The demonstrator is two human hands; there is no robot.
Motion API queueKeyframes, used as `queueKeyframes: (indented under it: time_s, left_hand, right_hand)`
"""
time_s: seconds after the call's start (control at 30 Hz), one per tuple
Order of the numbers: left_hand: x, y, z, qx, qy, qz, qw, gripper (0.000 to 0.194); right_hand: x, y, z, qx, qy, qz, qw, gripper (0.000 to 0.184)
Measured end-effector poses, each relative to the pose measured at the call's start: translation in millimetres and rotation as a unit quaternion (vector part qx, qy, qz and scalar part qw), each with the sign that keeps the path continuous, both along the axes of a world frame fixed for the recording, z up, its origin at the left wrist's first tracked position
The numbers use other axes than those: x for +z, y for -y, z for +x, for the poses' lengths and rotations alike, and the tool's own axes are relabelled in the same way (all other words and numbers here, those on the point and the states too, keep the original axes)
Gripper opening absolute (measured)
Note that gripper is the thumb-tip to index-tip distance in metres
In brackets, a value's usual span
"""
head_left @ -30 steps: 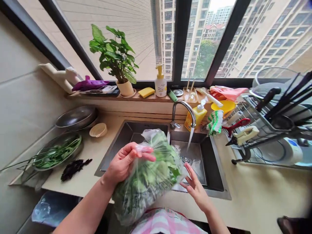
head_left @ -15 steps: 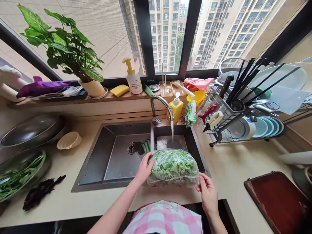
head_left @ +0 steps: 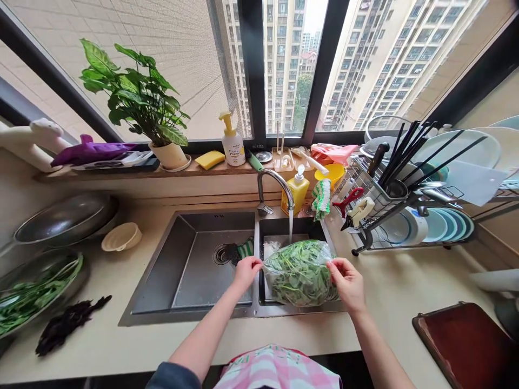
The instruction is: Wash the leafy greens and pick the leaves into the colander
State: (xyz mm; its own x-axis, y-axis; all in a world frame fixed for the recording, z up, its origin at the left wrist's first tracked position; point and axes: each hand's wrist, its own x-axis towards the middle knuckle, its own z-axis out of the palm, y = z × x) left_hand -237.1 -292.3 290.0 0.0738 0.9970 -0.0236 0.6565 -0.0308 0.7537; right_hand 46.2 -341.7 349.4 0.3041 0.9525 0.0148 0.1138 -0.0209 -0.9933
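Observation:
A clear plastic bag of leafy greens [head_left: 302,273] hangs over the front of the small right sink basin [head_left: 267,227]. My left hand [head_left: 245,274] pinches the bag's left edge between thumb and fingers. At the opposite side, my right hand [head_left: 347,283] grips the bag's right edge, fingers closed. Behind the bag, water runs from the curved faucet [head_left: 278,174] into the basin, close to the bag's top. The bag hides most of the basin floor.
The large left basin [head_left: 198,270] holds a green-and-black striped cloth [head_left: 244,249] by its drain. To the left stand a cream bowl [head_left: 121,237] and a bowl of greens [head_left: 38,292]. A dish rack [head_left: 375,232] and a dark red board [head_left: 466,340] occupy the right.
The bag has been turned and tilted over the right basin. My left hand has shifted from lying on its side to pinching its edge; my right hand has moved up slightly. The view has shifted.

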Motion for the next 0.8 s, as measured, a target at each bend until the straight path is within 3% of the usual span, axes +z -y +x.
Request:
queueKeyframes:
  time_s: [0.17,0.27,0.4,0.53,0.63,0.7,0.8]
  left_hand:
    - [37.6,-27,24,-0.018,0.044,0.065,0.997,0.014]
    - [59.4,-40,28,-0.027,0.028,0.053,0.998,0.014]
    - [88.8,-55,38,-0.085,0.027,0.116,0.989,0.012]
    - [118.8,-66,57,-0.112,0.003,0.123,0.986,0.011]
    - [134.1,-75,70,-0.136,0.012,0.161,0.977,0.009]
    - [139.4,-79,78,-0.136,0.019,0.166,0.977,0.009]
    - [146.3,-82,97,-0.153,0.023,0.111,0.982,0.011]
  right_hand:
    - [21.9,-16,6,-0.036,0.028,0.037,0.998,0.031]
    - [27.8,-21,7,-0.05,0.058,0.047,0.996,0.035]
    - [44.5,-32,0,-0.083,0.112,0.111,0.984,0.032]
    - [67.6,-47,-6,0.007,0.154,0.095,0.984,0.037]
    - [78.1,-53,-5,-0.023,0.168,0.121,0.978,0.036]
    - [77.7,-55,-9,-0.016,0.182,0.131,0.974,0.037]
    - [69.7,-61,-25,0.072,0.256,0.097,0.959,0.039]
